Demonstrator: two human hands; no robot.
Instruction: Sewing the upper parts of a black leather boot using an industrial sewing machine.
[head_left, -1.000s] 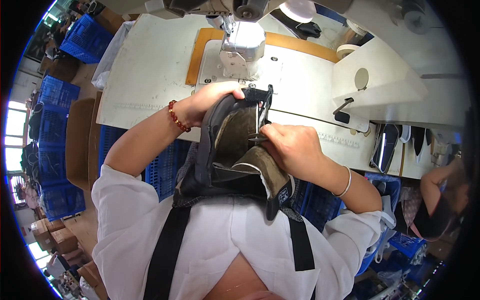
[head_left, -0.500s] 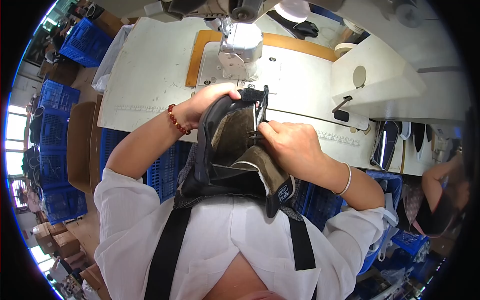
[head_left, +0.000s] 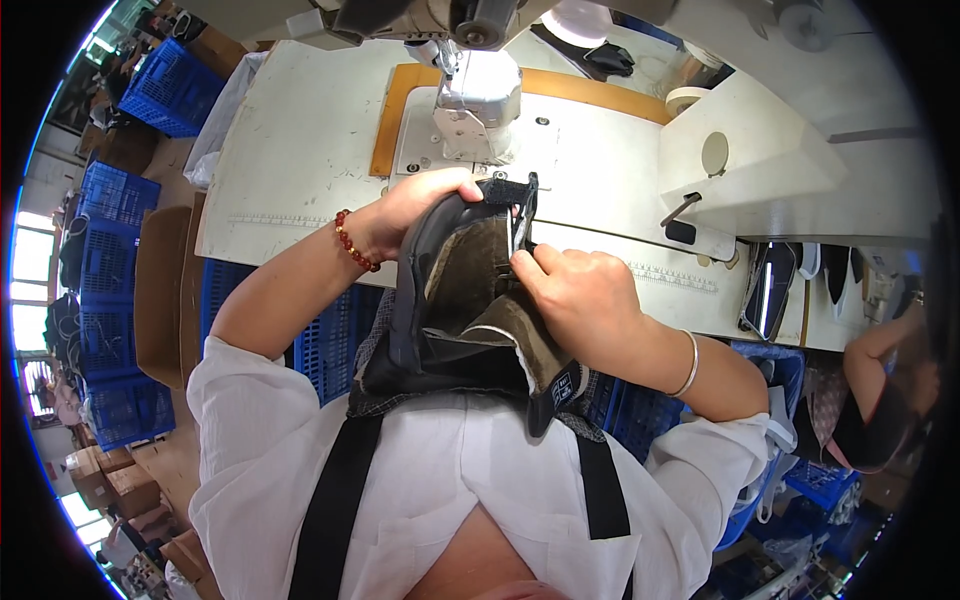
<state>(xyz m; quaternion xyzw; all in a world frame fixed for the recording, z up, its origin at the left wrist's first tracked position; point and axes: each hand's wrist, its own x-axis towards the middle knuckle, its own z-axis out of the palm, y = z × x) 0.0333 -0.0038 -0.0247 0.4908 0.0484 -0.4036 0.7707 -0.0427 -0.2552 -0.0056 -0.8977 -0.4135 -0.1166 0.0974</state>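
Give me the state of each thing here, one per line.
Left hand: closed on the black piece's far edge.
Right hand: fingers curled around a dark tool.
Dark tool: mostly hidden; open or shut, cannot tell.
Black piece: held open, brown lining exposed.
Sewing machine: running or stopped, cannot tell.
Blue crates: stacked.

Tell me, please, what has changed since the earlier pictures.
The right hand has turned slightly, and the dark tool, which jutted out plainly before, is now mostly hidden. Nothing was visibly picked up or let go. The left hand still grips the dark lined piece near the sewing machine.
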